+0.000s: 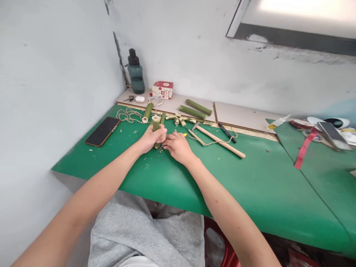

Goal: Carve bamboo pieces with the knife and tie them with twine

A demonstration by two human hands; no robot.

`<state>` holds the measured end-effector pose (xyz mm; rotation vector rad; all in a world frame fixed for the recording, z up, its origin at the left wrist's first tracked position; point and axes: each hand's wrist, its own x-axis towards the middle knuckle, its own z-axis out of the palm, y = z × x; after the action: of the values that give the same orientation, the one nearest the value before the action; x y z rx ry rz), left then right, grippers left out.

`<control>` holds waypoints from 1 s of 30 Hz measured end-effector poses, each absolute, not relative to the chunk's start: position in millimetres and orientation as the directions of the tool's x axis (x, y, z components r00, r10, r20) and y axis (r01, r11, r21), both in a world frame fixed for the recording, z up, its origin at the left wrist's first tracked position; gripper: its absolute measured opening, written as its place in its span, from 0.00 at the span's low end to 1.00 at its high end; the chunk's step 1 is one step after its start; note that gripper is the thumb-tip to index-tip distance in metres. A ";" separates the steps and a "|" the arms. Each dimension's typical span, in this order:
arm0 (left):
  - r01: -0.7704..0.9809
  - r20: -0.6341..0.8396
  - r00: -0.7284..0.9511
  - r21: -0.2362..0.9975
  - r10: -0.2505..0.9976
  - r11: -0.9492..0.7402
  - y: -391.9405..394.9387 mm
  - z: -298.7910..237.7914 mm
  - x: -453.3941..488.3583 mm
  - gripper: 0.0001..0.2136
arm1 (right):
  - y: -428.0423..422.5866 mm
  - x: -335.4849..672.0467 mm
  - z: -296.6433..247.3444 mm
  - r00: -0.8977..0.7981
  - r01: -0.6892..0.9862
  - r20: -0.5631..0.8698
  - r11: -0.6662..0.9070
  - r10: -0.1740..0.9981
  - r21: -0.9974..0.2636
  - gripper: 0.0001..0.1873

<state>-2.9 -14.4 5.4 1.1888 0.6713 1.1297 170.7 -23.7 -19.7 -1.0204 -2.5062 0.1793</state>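
Observation:
A short green bamboo tube (156, 124) stands upright on the green mat, its pale cut end facing up. My left hand (152, 139) is wrapped around its middle. Low against the tube is my right hand (178, 147), closed on what looks like a small knife (161, 147); only its thin dark tip shows, and the fingers hide the rest. A yellow bit (185, 135) shows just beyond that hand, and I cannot tell whether it belongs to the tool. Another bamboo tube (147, 112) lies just behind, and pale shavings are scattered around my hands.
A phone (102, 131) and twine (129, 115) lie left. Behind are a bottle (136, 76), a red-and-white box (162, 90), bamboo lengths (192, 111) and small offcuts (182, 122). A wooden-handled hammer (222, 142) and black marker (226, 132) lie right, on the green mat (258, 178).

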 end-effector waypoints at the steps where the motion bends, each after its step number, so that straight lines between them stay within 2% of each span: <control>1: -0.321 0.143 0.339 0.947 0.930 -0.029 -14.6 5.0 -3.1 0.22 | -24.3 171.4 -19.7 -0.640 0.634 0.341 0.724 0.689 -0.273 0.07; 12: -0.376 0.153 0.281 0.926 0.948 -0.038 -10.7 4.4 -7.1 0.21 | -24.2 179.3 -23.2 -0.555 0.578 0.455 0.717 0.696 -0.390 0.05; 17: -0.398 0.150 0.275 0.917 0.950 -0.030 -11.5 1.2 -4.7 0.21 | -22.2 175.6 -26.2 -0.561 0.603 0.451 0.716 0.694 -0.351 0.06; 22: -0.393 0.150 0.252 0.919 0.956 -0.041 -14.8 0.6 0.0 0.21 | -20.9 169.3 -24.9 -0.607 0.659 0.357 0.701 0.710 -0.273 0.06; 30: -0.407 0.156 0.281 0.913 0.947 -0.029 -14.7 7.0 -3.5 0.22 | -23.1 178.9 -25.3 -0.594 0.578 0.431 0.733 0.679 -0.358 0.05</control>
<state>-3.5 -14.7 7.0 1.1022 0.6375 1.2108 178.9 -23.1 -25.3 -0.9495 -2.3830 0.2426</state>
